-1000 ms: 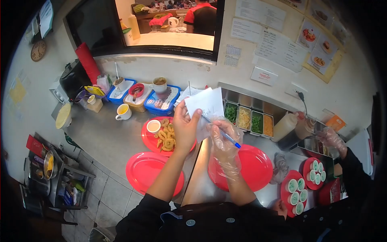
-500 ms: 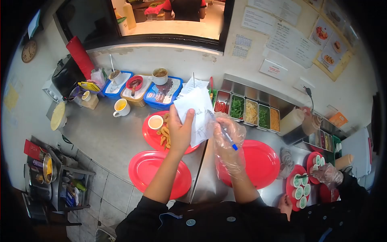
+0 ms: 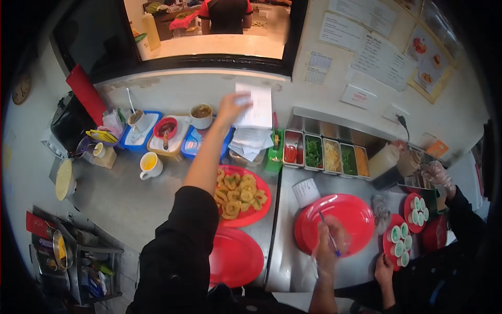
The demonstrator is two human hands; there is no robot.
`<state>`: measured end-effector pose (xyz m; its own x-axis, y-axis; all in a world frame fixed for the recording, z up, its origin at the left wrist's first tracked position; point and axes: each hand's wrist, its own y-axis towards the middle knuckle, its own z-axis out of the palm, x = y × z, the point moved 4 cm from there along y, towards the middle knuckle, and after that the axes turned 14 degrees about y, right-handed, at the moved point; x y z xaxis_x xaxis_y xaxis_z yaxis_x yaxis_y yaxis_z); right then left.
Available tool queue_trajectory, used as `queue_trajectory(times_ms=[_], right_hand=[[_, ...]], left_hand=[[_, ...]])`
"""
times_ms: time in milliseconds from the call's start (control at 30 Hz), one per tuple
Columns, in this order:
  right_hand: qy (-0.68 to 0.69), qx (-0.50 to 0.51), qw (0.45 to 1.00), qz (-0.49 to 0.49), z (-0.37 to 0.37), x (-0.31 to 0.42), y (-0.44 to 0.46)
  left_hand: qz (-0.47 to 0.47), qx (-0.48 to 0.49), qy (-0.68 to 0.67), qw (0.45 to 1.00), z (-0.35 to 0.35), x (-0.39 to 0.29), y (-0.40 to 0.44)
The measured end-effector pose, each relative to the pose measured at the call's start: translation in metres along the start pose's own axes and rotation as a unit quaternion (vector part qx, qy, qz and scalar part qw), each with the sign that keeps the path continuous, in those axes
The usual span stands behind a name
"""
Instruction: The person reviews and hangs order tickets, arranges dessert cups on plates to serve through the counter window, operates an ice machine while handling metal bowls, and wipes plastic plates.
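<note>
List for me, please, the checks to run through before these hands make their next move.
1. Left hand holding the white paper: ok, gripped at its left side.
2. Right hand free: not ok, it holds a pen.
3. Writing on the white paper readable: cannot tell, too blurred.
4. White paper clear of the loose slips: cannot tell, they overlap in this view.
5. Visible fried rings on their red plate: ok.

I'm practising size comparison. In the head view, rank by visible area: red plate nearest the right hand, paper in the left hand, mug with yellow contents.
1. Red plate nearest the right hand
2. Paper in the left hand
3. Mug with yellow contents
</note>
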<state>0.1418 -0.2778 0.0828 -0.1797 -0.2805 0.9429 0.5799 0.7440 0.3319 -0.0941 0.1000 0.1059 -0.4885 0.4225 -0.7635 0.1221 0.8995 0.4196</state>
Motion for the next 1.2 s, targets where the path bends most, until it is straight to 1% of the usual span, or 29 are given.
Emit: queue_trajectory(times_ms=[67, 100, 133, 167, 200, 233, 267, 300, 333, 367, 400, 433, 467, 500, 533, 600, 667, 700, 733, 767, 833, 867, 900, 933, 1000, 1067, 1100, 1133, 1200], right_hand=[[-0.037, 0.012, 0.998, -0.057, -0.004, -0.009, -0.008], [-0.146, 0.025, 0.984, -0.102, -0.006, -0.001, -0.011], [-0.174, -0.005, 0.980, -0.094, -0.016, 0.000, -0.017], [-0.196, -0.029, 0.976, -0.092, -0.026, -0.001, -0.022], [-0.335, -0.042, 0.935, -0.110, -0.050, -0.004, -0.030], [-0.266, -0.163, 0.932, -0.186, -0.089, -0.039, -0.042], [-0.299, -0.199, 0.919, -0.165, -0.127, -0.056, -0.043], [-0.354, -0.183, 0.909, -0.121, -0.176, -0.068, -0.038], [-0.413, -0.140, 0.897, -0.070, -0.228, -0.084, -0.031], [-0.462, -0.051, 0.885, -0.015, -0.288, -0.099, -0.016], [-0.492, 0.085, 0.866, 0.039, -0.341, -0.113, 0.001], [-0.490, 0.221, 0.839, 0.079, -0.378, -0.130, 0.003], [-0.551, 0.245, 0.797, 0.035, -0.367, -0.125, 0.002], [-0.608, 0.263, 0.749, -0.012, -0.361, -0.122, 0.000], [-0.646, 0.176, 0.743, -0.011, -0.337, -0.120, -0.013], [-0.634, -0.091, 0.767, 0.035, -0.273, -0.144, -0.060], [-0.582, -0.241, 0.773, 0.076, -0.204, -0.162, -0.104], [-0.561, -0.285, 0.771, 0.097, -0.178, -0.164, -0.122], [-0.544, -0.322, 0.766, 0.118, -0.161, -0.168, -0.139], [-0.529, -0.352, 0.760, 0.136, -0.149, -0.171, -0.154], [-0.509, -0.397, 0.745, 0.169, -0.134, -0.172, -0.183], [-0.506, -0.410, 0.738, 0.179, -0.128, -0.172, -0.195], [-0.501, -0.427, 0.730, 0.183, -0.124, -0.170, -0.206], [-0.501, -0.438, 0.722, 0.189, -0.120, -0.169, -0.217], [-0.502, -0.452, 0.710, 0.198, -0.118, -0.166, -0.236], [-0.497, -0.460, 0.706, 0.208, -0.121, -0.160, -0.249], [-0.484, -0.466, 0.708, 0.216, -0.122, -0.161, -0.254], [-0.467, -0.484, 0.709, 0.214, -0.125, -0.166, -0.259], [-0.416, -0.532, 0.711, 0.196, -0.145, -0.193, -0.272]], left_hand=[[-0.027, 0.110, 0.157, 0.981, 0.042, 0.078, -0.012], [-0.043, 0.148, 0.127, 0.980, 0.054, 0.097, -0.019], [-0.059, 0.181, 0.098, 0.977, 0.059, 0.107, -0.025], [-0.008, 0.173, 0.112, 0.978, 0.051, 0.098, -0.029], [0.040, 0.163, 0.128, 0.977, 0.033, 0.080, -0.029], [0.086, 0.217, 0.201, 0.951, 0.007, 0.063, -0.023], [0.107, 0.132, 0.236, 0.957, -0.028, 0.054, -0.008], [0.132, 0.052, 0.267, 0.953, -0.057, 0.055, 0.010], [0.201, -0.057, 0.246, 0.946, -0.096, 0.068, 0.049], [0.215, -0.193, 0.205, 0.935, -0.147, 0.063, 0.076], [0.097, -0.196, 0.219, 0.951, -0.195, 0.069, 0.105], [0.058, -0.283, 0.229, 0.930, -0.233, 0.103, 0.145], [0.102, -0.340, 0.296, 0.887, -0.263, 0.109, 0.161], [0.081, -0.278, 0.397, 0.871, -0.284, 0.116, 0.182], [0.059, -0.211, 0.493, 0.842, -0.301, 0.128, 0.198], [0.171, -0.163, 0.707, 0.667, -0.316, 0.150, 0.228], [0.182, -0.131, 0.847, 0.482, -0.341, 0.152, 0.257], [0.143, -0.116, 0.834, 0.521, -0.361, 0.173, 0.288], [0.203, -0.127, 0.888, 0.393, -0.374, 0.168, 0.276], [0.146, -0.039, 0.901, 0.407, -0.373, 0.147, 0.266], [0.028, -0.018, 0.946, 0.323, -0.368, 0.168, 0.289], [-0.016, 0.105, 0.931, 0.348, -0.369, 0.177, 0.306], [-0.024, 0.131, 0.937, 0.323, -0.368, 0.175, 0.311], [-0.071, 0.140, 0.934, 0.322, -0.373, 0.183, 0.327], [-0.099, 0.076, 0.936, 0.329, -0.378, 0.191, 0.342], [-0.088, 0.122, 0.922, 0.358, -0.372, 0.169, 0.333], [-0.035, 0.082, 0.911, 0.403, -0.370, 0.180, 0.341], [-0.026, 0.081, 0.912, 0.402, -0.357, 0.171, 0.341], [-0.012, 0.150, 0.908, 0.391, -0.320, 0.145, 0.332]])
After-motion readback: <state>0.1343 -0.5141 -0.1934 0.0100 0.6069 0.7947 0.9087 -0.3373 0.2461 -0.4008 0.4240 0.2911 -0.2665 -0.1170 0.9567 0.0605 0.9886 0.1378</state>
